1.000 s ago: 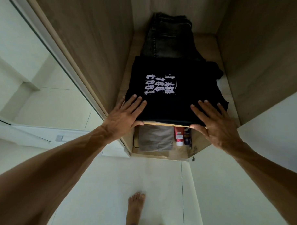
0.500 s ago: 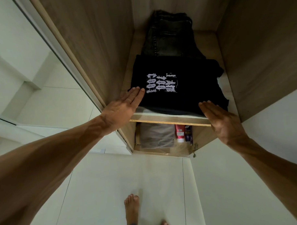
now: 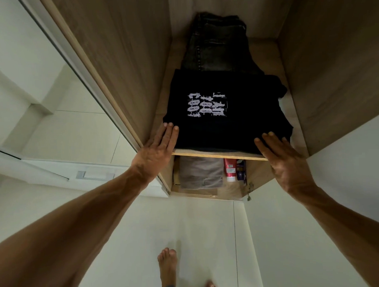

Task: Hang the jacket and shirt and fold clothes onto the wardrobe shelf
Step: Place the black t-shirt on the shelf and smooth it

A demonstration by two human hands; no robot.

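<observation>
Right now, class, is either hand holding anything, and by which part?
Nothing is gripped. The left hand and right hand lie flat, fingers straight, against the front corners of the folded black T-shirt on the shelf.

Folded black T-shirt (image 3: 226, 120) with pale print flat on the wardrobe shelf (image 3: 219, 156); folded dark jeans (image 3: 217, 43) just behind, touching it; left hand (image 3: 156, 151) against its front left corner, right hand (image 3: 286, 161) at its front right edge, fingers straight; below, grey folded cloth (image 3: 201, 173) beside a red tube (image 3: 230, 168).
</observation>
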